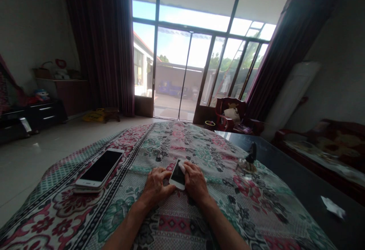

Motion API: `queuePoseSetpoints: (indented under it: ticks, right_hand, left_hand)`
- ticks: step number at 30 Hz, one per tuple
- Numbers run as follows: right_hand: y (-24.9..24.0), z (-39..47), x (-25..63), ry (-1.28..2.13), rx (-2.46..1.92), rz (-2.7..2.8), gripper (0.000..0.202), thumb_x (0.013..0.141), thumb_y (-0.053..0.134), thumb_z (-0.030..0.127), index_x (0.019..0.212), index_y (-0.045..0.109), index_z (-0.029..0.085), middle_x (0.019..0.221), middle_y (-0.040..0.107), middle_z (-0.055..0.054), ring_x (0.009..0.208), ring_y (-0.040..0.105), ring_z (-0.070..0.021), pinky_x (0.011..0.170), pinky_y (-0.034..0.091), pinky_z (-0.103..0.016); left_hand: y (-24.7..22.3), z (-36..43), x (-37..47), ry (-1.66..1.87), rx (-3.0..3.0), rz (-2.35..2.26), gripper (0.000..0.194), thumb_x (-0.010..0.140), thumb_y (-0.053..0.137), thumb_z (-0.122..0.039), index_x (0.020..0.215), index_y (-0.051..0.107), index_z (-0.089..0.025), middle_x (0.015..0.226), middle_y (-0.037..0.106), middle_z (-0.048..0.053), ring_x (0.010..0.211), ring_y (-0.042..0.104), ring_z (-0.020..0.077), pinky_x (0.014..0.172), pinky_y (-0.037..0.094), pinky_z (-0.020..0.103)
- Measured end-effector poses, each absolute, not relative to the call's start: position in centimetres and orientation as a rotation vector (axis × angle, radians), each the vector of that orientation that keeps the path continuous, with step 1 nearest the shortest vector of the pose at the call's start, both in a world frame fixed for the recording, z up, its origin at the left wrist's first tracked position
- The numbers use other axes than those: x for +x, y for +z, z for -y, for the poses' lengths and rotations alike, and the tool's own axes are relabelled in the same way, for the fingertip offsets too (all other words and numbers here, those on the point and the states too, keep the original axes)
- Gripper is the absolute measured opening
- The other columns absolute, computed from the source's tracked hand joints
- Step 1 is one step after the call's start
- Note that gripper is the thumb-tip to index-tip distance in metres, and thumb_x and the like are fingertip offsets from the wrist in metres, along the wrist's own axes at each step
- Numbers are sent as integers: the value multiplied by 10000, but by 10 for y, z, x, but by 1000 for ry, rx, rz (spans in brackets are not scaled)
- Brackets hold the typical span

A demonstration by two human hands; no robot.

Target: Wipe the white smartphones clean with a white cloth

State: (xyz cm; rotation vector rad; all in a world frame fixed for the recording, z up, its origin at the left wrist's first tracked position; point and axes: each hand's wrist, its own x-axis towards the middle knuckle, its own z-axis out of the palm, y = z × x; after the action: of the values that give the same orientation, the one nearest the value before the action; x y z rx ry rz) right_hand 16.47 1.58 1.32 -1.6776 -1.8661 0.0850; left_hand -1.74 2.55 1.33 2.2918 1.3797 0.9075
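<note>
1. Steadying a small white phone with a dark glass screen (177, 176): left hand (156, 183) closed about its left side and lower corner, probably to brace it against slipping
2. Right hand (197, 182) pinched on a soft-looking crumpled white wad (181, 165), likely tissue, set against the screen's upper right; presumably it comes between bare fingertips and glass
3. Hands apart, phone between them; cannot tell whether its underside rests fully on the cloth
4. Pink, green and grey floral-patterned cloth (178, 222) spread beneath; likely a gentle, grippy support
5. Larger white phone with a black screen (100, 167) lies face up to the left, atop a pale flat thing (87, 190) mostly hidden; well apart from left hand, out of its way
6. Clear glass piece with an upright black part (249, 162) near the cloth's right side; kind unclear; nearest obstacle on the right hand's side
7. Crumpled white paper (333, 207) farther right, on a glossy black table (293, 172)
8. Right fingers and wad block part of the screen from view; tall glass doors (173, 71) ahead, strong backlight
</note>
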Motion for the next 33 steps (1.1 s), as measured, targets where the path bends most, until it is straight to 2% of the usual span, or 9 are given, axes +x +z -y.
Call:
queuePoseSetpoints:
  ticks: [4,8,11,18,25,33]
  right_hand:
    - [16,-10,162,93,-1688,1873,357,871,432,175,1138,662,225,1293,587,-32,1232,473,-197,1062,331,-350]
    - [16,13,158,113,-1637,1942,329,887,444,209,1108,683,257,1300,585,-16,1239,474,-210,1080,318,-386]
    - [14,30,155,108,-1621,1963,315,878,469,206,1089,696,265,1294,591,-18,1241,475,-228,1082,319,-403]
    - [23,-1,157,22,-1632,1961,286,856,493,174,999,730,241,1181,658,-34,1124,552,-209,1016,381,-335]
    - [32,-49,144,-48,-1785,1949,279,871,482,179,988,729,237,1168,666,-42,1123,546,-210,994,374,-324]
    - [28,0,140,32,-1608,2052,315,879,453,169,1013,714,283,1221,641,5,1132,544,-189,1047,336,-348]
  left_hand:
    - [11,-26,-16,891,2336,-1385,395,679,695,-317,1072,702,-272,1040,668,50,1020,568,256,939,413,374]
    - [10,-26,-17,886,2340,-1358,343,670,701,-316,1012,731,-301,1032,671,35,1014,573,246,943,410,358]
    - [9,-26,-17,909,2320,-1337,328,686,701,-383,1005,736,-316,1014,673,30,1004,579,243,946,407,356]
    - [13,-25,-15,849,2308,-1380,304,649,721,-337,952,746,-333,997,669,13,995,574,242,934,401,354]
    - [16,-24,-14,858,2289,-1389,275,644,733,-341,918,749,-351,970,676,-3,978,575,233,907,401,346]
    - [14,-22,-14,918,2251,-1400,194,647,709,-334,829,764,-299,973,679,7,986,583,226,898,409,333]
